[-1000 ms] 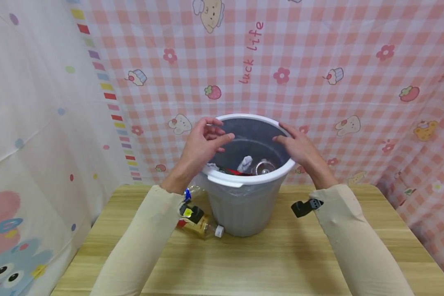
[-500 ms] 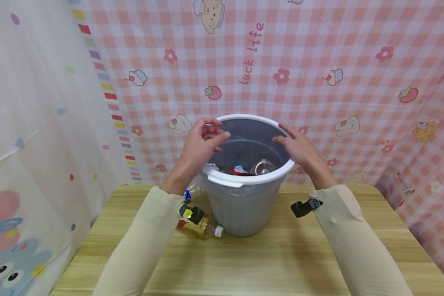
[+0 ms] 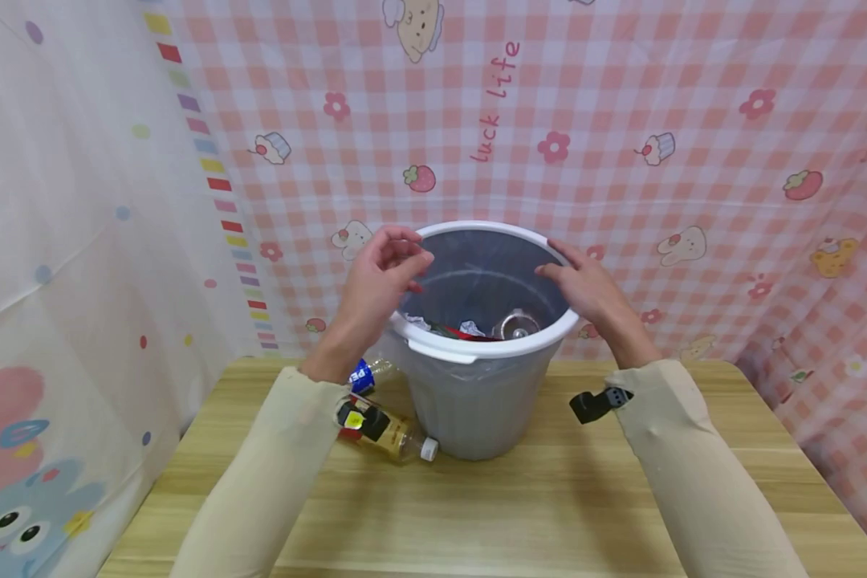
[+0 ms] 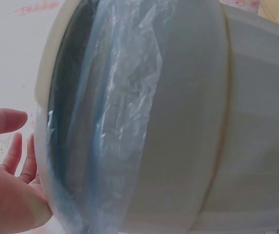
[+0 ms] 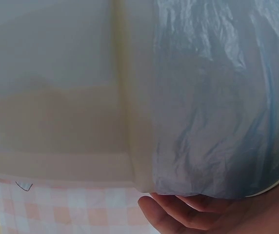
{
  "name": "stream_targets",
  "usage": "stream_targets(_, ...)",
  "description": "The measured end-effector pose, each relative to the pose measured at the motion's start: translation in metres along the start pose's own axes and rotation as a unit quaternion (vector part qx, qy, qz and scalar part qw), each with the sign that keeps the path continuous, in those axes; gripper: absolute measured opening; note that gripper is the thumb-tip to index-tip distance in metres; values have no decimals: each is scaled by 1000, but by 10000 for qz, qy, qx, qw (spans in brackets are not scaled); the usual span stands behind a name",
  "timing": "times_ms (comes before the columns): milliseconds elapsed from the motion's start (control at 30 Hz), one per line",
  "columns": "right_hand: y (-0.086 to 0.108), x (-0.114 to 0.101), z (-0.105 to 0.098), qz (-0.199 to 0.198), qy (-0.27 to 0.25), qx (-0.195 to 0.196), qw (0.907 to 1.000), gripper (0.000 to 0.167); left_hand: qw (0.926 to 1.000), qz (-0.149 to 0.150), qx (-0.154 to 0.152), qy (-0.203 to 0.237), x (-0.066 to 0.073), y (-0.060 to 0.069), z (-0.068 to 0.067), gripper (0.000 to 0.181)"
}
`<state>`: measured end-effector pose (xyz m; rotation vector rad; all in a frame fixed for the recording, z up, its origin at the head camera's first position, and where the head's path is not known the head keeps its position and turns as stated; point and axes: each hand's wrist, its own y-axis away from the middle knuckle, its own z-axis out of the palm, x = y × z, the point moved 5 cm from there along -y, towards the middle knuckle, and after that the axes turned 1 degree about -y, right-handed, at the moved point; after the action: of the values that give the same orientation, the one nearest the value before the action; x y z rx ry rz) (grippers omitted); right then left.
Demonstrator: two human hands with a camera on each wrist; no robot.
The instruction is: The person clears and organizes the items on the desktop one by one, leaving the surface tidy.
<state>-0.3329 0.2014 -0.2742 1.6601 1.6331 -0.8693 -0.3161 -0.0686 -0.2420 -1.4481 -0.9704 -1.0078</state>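
Note:
A grey trash bin [image 3: 477, 401] with a white rim stands upright on the table. A thin plastic liner [image 4: 129, 97] is folded over its outside. My left hand [image 3: 381, 281] is above the left rim, fingers loosely bent, thumb towards the fingers, nothing between them. On the right, my right hand [image 3: 585, 281] grips the rim, its thumb inside; in the right wrist view, fingers [image 5: 188, 214] lie along the bin's outside. Inside the bin are crumpled white paper [image 3: 471, 328], something red [image 3: 466, 335] and a round clear plastic piece [image 3: 518, 325]. The bin's bottom is hidden.
Left of the bin a plastic bottle [image 3: 397, 437] with a yellowish label and white cap lies on the wooden table [image 3: 477, 514]. Behind it is a clear bottle [image 3: 370, 374] with a blue label, partly hidden by my left arm. A pink checked curtain [image 3: 621, 80] hangs behind.
A crumpled white paper drops lower into the bin and settles among the other pieces. My left hand shifts slightly left, thumb drawing closer to the fingers. My right hand stays on the rim.

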Motion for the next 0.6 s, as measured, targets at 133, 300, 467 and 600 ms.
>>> stream_targets(133, 0, 1, 0, 9, -15, -14, 10000, 65, 9999, 34, 104, 14, 0, 3, -9, 29)
stream_targets(300, -1, 1, 1, -1, -25, -37, 10000, 65, 9993, 116, 356, 88, -2, 7, -27, 25)
stream_targets(467, -1, 1, 0, 42, -104, -40, 9999, 65, 9979, 62, 526, 374, -8, 9, -45, 13)
stream_targets(600, 0, 2, 0, 50, -142, -57, 9999, 65, 9967, -123, 651, 461, -17, 13, -57, 12)
